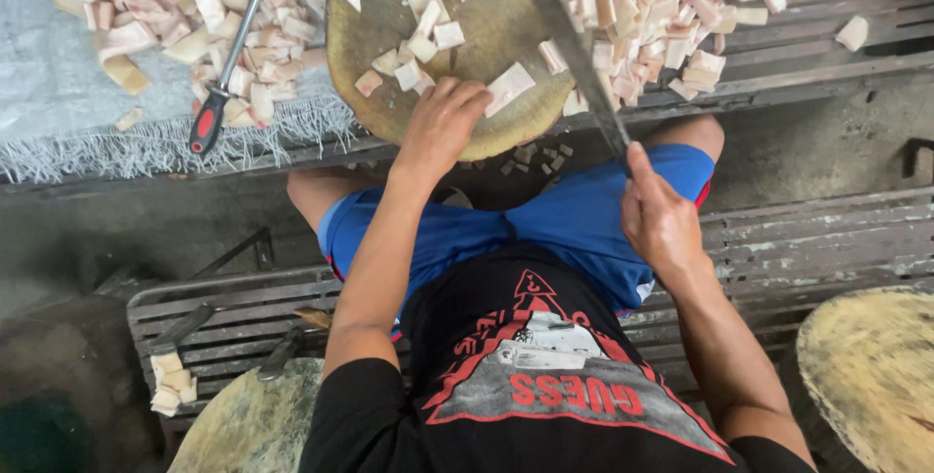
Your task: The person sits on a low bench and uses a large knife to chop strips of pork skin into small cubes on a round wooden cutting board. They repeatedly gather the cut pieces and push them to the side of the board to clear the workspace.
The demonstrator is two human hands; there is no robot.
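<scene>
Pale pink strip of meat [510, 87] lies on the round wooden block [486, 25], touching the curled fingertips [465, 95] of the left hand [440, 127], long axis slanting toward the cleaver [574, 45], whose handle the right hand [662, 220] grips with closed fingers.

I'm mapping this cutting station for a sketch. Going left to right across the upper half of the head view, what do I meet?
Left pile of pale cut pieces → red-and-black-handled tool → round wooden chopping block → left hand → knife blade → right hand → right pile of cut pieces.
</scene>
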